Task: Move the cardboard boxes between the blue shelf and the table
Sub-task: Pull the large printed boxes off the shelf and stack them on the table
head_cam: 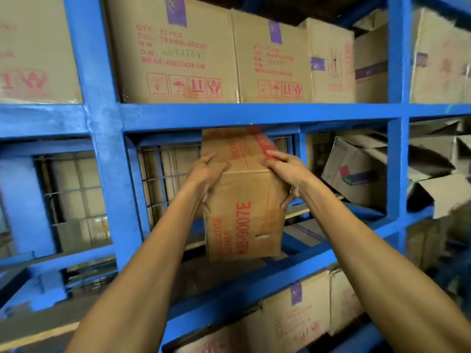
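Observation:
A tall cardboard box point(244, 200) with red print "KB-9007E" is in the middle bay of the blue shelf point(229, 114), its top just under the upper beam. My left hand point(207, 174) grips its upper left edge, thumb on top and fingers curled down the side. My right hand point(285, 171) grips the upper right edge the same way. Whether the box's bottom rests on the lower beam or hangs above it I cannot tell. No table is in view.
Large cardboard boxes point(178, 52) with red print fill the shelf level above. A tilted, crumpled box point(356, 171) lies in the same bay to the right, with torn boxes point(438, 174) beyond the right upright. More boxes point(300, 319) sit below. A wire grid point(163, 174) backs the bay.

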